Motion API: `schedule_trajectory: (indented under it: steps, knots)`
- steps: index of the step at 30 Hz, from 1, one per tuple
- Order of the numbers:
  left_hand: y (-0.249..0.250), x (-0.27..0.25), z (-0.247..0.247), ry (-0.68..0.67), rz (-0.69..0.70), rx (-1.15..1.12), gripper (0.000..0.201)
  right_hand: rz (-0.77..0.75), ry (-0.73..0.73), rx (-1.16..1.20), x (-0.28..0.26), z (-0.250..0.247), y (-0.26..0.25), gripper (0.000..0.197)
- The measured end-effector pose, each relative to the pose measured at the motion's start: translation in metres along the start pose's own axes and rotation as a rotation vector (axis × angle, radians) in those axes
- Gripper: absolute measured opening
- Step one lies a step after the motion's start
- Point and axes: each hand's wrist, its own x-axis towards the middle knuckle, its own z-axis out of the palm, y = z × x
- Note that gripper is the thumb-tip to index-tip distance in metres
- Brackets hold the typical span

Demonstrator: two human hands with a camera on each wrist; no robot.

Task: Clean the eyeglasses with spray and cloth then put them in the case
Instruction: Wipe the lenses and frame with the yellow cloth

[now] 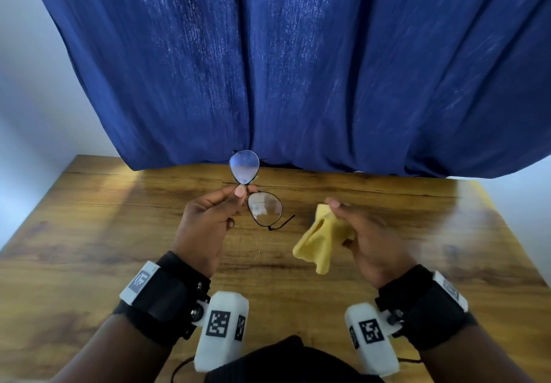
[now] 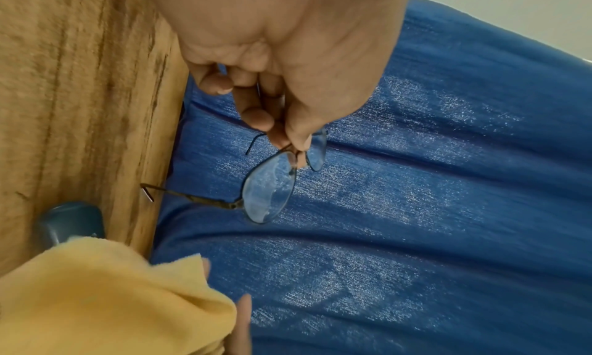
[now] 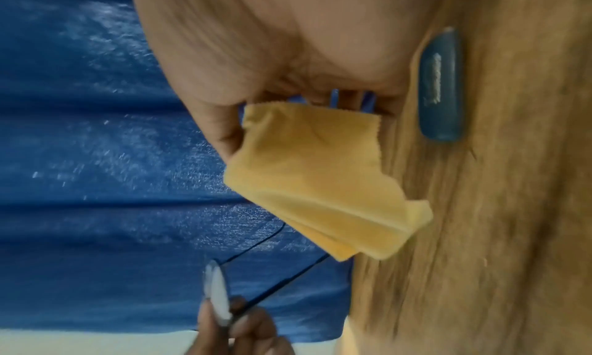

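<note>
My left hand (image 1: 246,188) pinches the thin dark-rimmed eyeglasses (image 1: 264,208) at the bridge and holds them above the wooden table (image 1: 104,233), lenses stacked one above the other, temples unfolded. In the left wrist view the left hand (image 2: 288,143) grips the eyeglasses (image 2: 267,191), and the nearer lens looks smeared. To the right, my right hand (image 1: 343,218) grips a bunched yellow cloth (image 1: 319,239), apart from the glasses. The right wrist view shows the right hand (image 3: 256,107) holding the cloth (image 3: 314,178), the eyeglasses (image 3: 217,292) below it, and a blue case (image 3: 442,87) lying shut on the table.
A blue curtain (image 1: 298,69) hangs along the table's far edge. The blue case (image 2: 70,224) lies on the wood beyond the yellow cloth (image 2: 112,297). Dark fabric with a cord (image 1: 286,358) sits at the near edge. The right side of the table is blurred.
</note>
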Motion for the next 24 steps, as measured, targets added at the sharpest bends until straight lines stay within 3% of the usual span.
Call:
schedule_trajectory:
  steps: [3,6,9,11,16,20,24]
  knots:
    - [0.001,-0.001,0.0,0.001,0.001,0.011,0.021,-0.128,-0.115,-0.001,-0.001,-0.002,-0.006,0.045]
    - [0.001,-0.002,0.001,0.01,-0.002,0.004,0.021,0.027,-0.241,0.338,-0.005,0.003,-0.012,0.031]
    - [0.001,-0.004,0.001,0.011,0.007,0.001,0.021,0.128,-0.252,0.383,-0.007,0.011,-0.014,0.047]
    - [0.001,-0.006,-0.001,0.015,0.013,0.01,0.022,0.117,-0.287,0.363,-0.004,0.014,-0.01,0.057]
    - [-0.003,-0.008,-0.016,0.027,0.025,0.014,0.021,-0.003,-0.447,0.352,0.002,0.018,0.003,0.049]
    - [-0.003,-0.009,-0.021,0.03,0.014,0.018,0.021,-0.041,-0.445,0.259,0.003,0.02,0.01,0.044]
    - [0.001,-0.009,-0.027,0.022,0.024,0.07,0.021,-0.1,-0.316,0.134,-0.002,0.032,0.013,0.034]
